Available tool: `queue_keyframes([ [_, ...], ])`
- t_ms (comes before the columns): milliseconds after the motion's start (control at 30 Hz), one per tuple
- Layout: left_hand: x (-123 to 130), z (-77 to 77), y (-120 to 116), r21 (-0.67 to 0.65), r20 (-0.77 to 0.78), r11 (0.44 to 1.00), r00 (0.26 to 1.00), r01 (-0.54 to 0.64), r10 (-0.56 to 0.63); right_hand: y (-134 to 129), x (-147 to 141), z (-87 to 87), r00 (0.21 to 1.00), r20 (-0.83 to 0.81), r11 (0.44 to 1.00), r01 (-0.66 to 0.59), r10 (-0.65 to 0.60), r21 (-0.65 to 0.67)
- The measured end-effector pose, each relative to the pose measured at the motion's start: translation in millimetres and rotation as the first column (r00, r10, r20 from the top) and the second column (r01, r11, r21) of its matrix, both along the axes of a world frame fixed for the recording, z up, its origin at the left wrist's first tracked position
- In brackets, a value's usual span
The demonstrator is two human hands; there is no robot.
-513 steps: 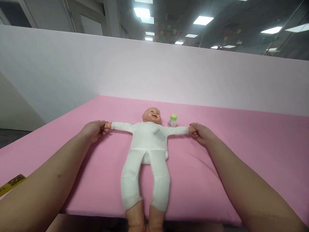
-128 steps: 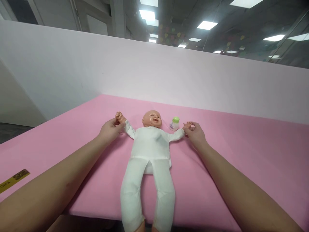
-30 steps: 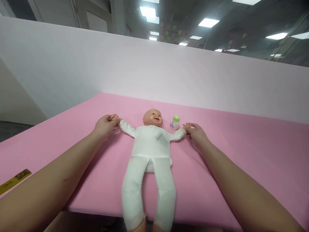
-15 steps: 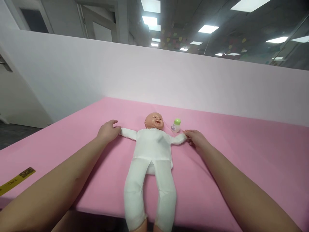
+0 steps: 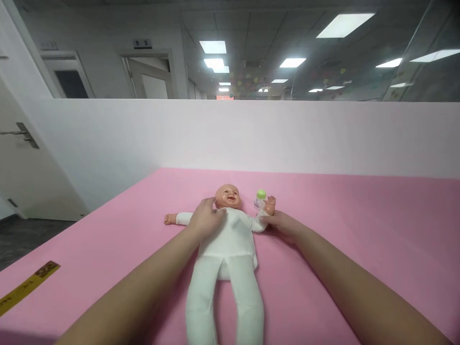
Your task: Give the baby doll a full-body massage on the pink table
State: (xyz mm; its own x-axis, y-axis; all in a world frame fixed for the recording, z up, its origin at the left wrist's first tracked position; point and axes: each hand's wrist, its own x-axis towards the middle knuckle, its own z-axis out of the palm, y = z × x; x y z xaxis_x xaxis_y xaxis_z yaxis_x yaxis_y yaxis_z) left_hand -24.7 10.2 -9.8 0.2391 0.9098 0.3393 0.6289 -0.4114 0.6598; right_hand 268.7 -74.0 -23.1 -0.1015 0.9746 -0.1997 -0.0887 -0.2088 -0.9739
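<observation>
A baby doll (image 5: 230, 235) in a white suit lies on its back on the pink tabletop (image 5: 143, 201), head away from me. My left hand (image 5: 207, 219) lies over its shoulder on the left side, thumb on the chest, other fingers stretched beside the head; the fingertips are partly hidden. On the other side, my right hand (image 5: 282, 225) closes around the doll's sleeved arm, and the doll's small hand (image 5: 269, 206) sticks up above my fingers. Just behind that small hand stands a little bottle with a green cap (image 5: 260, 194), partly covered by it.
A low white wall (image 5: 269, 136) runs along the table's back edge, with glass above it. A yellow printed strip (image 5: 30, 287) lies at the left front. Beyond the left edge is a white door (image 5: 32, 177) with a metal handle.
My left hand has left the end of the doll's arm and moved right to its shoulder. My right hand has shifted up the arm, which is now raised. The view has tilted up.
</observation>
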Motion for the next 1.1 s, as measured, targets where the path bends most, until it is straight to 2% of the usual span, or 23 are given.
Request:
queue_keyframes([
  [67, 21.1, -1.0, -2.5, -0.009, 0.008, 1.000, 1.000, 0.004, -0.004, -5.1, -5.9, 2.3, 0.999, 0.023, 0.998, -0.036, 0.035, 0.053],
  [167, 33.7, -9.2, -5.6, 0.037, 0.039, 0.999, 0.999, -0.027, 0.025, -6.5, -13.0, -0.2, 1.000, 0.028, 0.998, 0.011, -0.013, 0.068],
  [267, 27.6, -17.1, -7.4, 0.024, 0.036, 0.999, 0.999, -0.025, 0.024, -3.4, -22.7, -6.2, 0.985, -0.130, 0.993, 0.115, -0.112, 0.017],
  [367, 18.5, -19.6, -7.4, -0.007, 0.032, 1.000, 0.999, -0.023, 0.023, -2.5, -37.8, -9.9, 0.931, -0.309, 0.981, 0.183, -0.194, -0.065],
  [467, 15.7, -18.5, -7.0, -0.025, 0.027, 0.999, 0.999, -0.030, 0.031, -6.2, -52.6, -9.7, 0.920, -0.364, 0.989, 0.136, -0.147, -0.055],
  [567, 16.5, -17.4, -7.3, -0.037, 0.031, 0.999, 0.999, -0.027, 0.028, -10.0, -59.0, -9.0, 0.933, -0.349, 0.996, 0.082, -0.084, -0.021],
  [900, 15.9, -19.1, -7.2, -0.028, 0.061, 1.000, 0.998, 0.006, -0.004, -8.2, -56.3, -13.7, 0.950, -0.306, 0.998, 0.063, -0.053, 0.024],
  [1100, 18.9, -19.5, -8.3, -0.067, 0.102, 0.998, 0.995, 0.019, -0.012, -9.3, -58.8, -12.2, 0.956, -0.292, 0.996, 0.050, -0.028, 0.068],
])
